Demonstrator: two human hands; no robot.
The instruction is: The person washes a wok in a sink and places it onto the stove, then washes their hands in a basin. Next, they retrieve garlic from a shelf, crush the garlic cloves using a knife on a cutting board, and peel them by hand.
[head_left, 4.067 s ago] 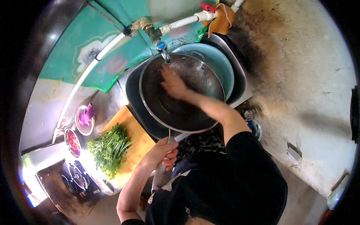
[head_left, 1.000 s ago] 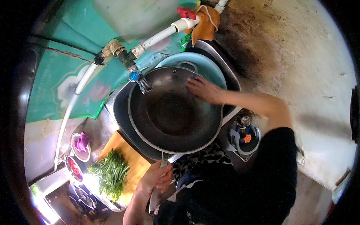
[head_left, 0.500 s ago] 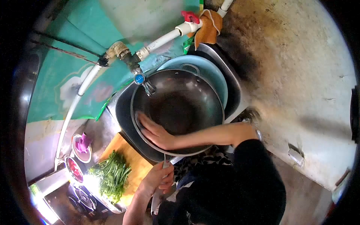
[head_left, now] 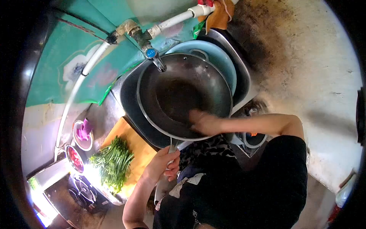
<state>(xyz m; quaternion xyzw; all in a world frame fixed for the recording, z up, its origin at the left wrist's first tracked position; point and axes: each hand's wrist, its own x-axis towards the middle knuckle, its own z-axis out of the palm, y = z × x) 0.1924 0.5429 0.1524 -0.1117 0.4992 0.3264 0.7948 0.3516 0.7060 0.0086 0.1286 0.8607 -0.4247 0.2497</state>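
Observation:
A large dark wok (head_left: 167, 72) rests over the sink below the tap (head_left: 155, 59), with some dark liquid or wet patch in its bottom. My left hand (head_left: 164, 164) is wrapped round the wok's handle (head_left: 162, 189) at its near side. Inside the wok, low on the right, my right hand (head_left: 206, 123) is against or just above the inner wall. Motion smears its fingers, so whether they hold anything does not show. A light blue basin (head_left: 224, 59) sits in the sink behind the wok, partly covered by it.
Cut green vegetables (head_left: 112, 162) lie on a wooden cutting board (head_left: 142, 154) to the left. Beyond it are a bowl with red pieces (head_left: 74, 158) and a bowl with a purple item (head_left: 83, 134). A lit burner (head_left: 253, 135) is at right; white pipes (head_left: 89, 63) run along the wall.
My right hand has swept from the wok's left side to its lower right. My left hand keeps its hold on the handle. The camera view has shifted slightly.

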